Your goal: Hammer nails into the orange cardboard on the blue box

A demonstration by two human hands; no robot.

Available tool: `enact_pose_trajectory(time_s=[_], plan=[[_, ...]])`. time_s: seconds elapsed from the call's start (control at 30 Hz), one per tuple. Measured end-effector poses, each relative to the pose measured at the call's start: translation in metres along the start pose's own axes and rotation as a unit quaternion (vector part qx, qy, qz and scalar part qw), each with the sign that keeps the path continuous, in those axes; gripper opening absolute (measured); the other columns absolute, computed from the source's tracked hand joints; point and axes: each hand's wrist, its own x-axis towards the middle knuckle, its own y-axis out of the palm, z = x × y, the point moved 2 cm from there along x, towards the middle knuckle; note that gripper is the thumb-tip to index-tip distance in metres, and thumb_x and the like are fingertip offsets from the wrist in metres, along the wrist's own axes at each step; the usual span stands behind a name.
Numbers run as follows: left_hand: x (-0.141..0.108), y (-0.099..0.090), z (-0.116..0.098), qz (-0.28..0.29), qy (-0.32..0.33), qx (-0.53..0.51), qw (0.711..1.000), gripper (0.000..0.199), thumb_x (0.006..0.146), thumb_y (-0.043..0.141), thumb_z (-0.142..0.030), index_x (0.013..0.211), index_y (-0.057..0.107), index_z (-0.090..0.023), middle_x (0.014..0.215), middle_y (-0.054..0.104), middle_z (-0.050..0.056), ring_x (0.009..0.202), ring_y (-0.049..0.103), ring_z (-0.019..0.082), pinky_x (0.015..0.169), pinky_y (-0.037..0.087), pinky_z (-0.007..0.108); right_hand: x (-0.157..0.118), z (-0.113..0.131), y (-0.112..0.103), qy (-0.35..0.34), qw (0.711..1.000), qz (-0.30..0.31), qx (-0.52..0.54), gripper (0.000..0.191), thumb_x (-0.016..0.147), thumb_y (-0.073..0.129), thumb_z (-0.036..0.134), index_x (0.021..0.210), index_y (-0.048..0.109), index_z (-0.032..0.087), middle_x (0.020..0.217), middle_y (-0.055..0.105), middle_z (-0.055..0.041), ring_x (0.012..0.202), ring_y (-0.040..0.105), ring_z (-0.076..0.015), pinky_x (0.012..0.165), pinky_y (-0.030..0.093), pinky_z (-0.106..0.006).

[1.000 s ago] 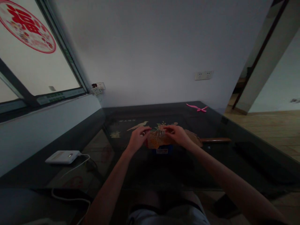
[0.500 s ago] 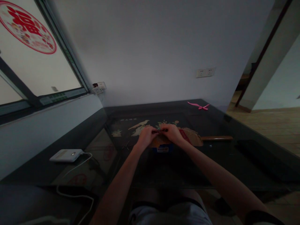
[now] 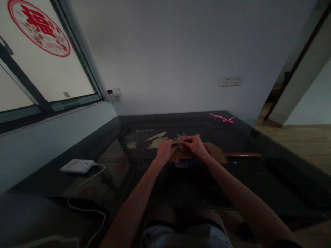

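My left hand and my right hand meet over the middle of the dark table, with thumbs and fingertips pinched close together. Between the fingertips is something small that I cannot make out in the dim light. Below and behind them lies a tan fan-shaped piece with a dark red patch, partly covered by my right hand. A brown wooden handle extends from it to the right. Under the hands shows a blue box with a pale label, its upper part hidden by an orange-tan edge.
A white power bank with a white cable lies at the left. Thin dark sticks are near my left wrist. A pink ribbon rests at the far right, and a dark flat object lies nearer on the right.
My fingertips have drawn closer together, and the right fingers are raised a little. The dark reddish strip seen between the hands before is now mostly hidden. The view has shifted slightly.
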Motion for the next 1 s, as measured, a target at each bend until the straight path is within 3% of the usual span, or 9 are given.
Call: enact_pose_trajectory(time_s=[0.3,0.4,0.5,0.63,0.77,0.87,1.0], plan=[[0.004,0.004,0.008,-0.072,-0.001,-0.146,0.987,0.017,0.08,0.056,-0.027,0.074,0.068,-0.017,0.076,0.067,0.004,0.074,0.06,0.016,0.069,0.042,0.025,-0.001,-0.006,0.001,0.031,0.997,0.052,0.053,0.026,0.069,0.062,0.037,0.064,0.067,0.012,0.057,0.062,-0.0016,0.052,0.053,-0.0109,0.051,0.039,-0.021],[0.005,0.001,0.015,-0.106,-0.021,-0.261,0.959,0.019,0.079,0.057,-0.028,0.069,0.065,-0.014,0.073,0.067,0.005,0.07,0.06,0.015,0.068,0.044,0.024,-0.002,-0.006,0.001,0.036,0.996,0.052,0.057,0.026,0.07,0.062,0.037,0.064,0.067,0.012,0.057,0.062,-0.0019,0.052,0.053,-0.011,0.052,0.04,-0.022],[-0.003,-0.007,0.041,-0.124,-0.056,-0.34,0.93,0.023,0.078,0.056,-0.033,0.069,0.063,-0.013,0.072,0.067,0.004,0.069,0.061,0.015,0.066,0.046,0.023,-0.002,-0.007,0.002,0.039,0.996,0.05,0.057,0.025,0.07,0.062,0.036,0.064,0.066,0.012,0.055,0.061,-0.0018,0.049,0.053,-0.0109,0.049,0.04,-0.022],[-0.033,-0.021,0.107,-0.079,-0.171,-0.275,0.943,0.022,0.074,0.058,-0.034,0.07,0.063,-0.013,0.061,0.064,0.002,0.06,0.059,0.013,0.06,0.045,0.022,-0.001,-0.001,0.001,0.029,0.997,0.035,0.056,0.024,0.069,0.063,0.035,0.064,0.066,0.012,0.057,0.061,-0.0019,0.047,0.052,-0.0105,0.047,0.039,-0.022],[-0.069,-0.028,0.165,0.016,-0.312,-0.135,0.94,0.02,0.072,0.056,-0.028,0.059,0.06,-0.014,0.052,0.061,0.001,0.052,0.057,0.013,0.051,0.04,0.02,-0.009,0.03,0.007,-0.002,0.998,0.015,0.057,0.02,0.07,0.064,0.032,0.063,0.065,0.014,0.065,0.065,-0.0031,0.058,0.056,-0.0125,0.054,0.042,-0.022],[-0.082,-0.025,0.179,0.069,-0.34,-0.097,0.933,0.025,0.074,0.054,-0.031,0.057,0.059,-0.014,0.051,0.06,0.002,0.05,0.057,0.013,0.049,0.039,0.02,-0.031,0.068,0.029,-0.032,0.996,0.05,0.06,0.015,0.073,0.065,0.03,0.068,0.068,0.016,0.069,0.067,-0.0024,0.064,0.059,-0.0131,0.058,0.043,-0.022],[-0.082,-0.015,0.178,0.076,-0.337,-0.071,0.936,0.027,0.076,0.054,-0.035,0.06,0.061,-0.014,0.056,0.063,0.004,0.053,0.059,0.013,0.049,0.037,0.02,-0.063,0.101,0.086,-0.128,0.97,0.203,-0.023,0.007,0.076,0.065,0.02,0.078,0.071,0.016,0.077,0.069,-0.0029,0.07,0.061,-0.0125,0.064,0.043,-0.021]])
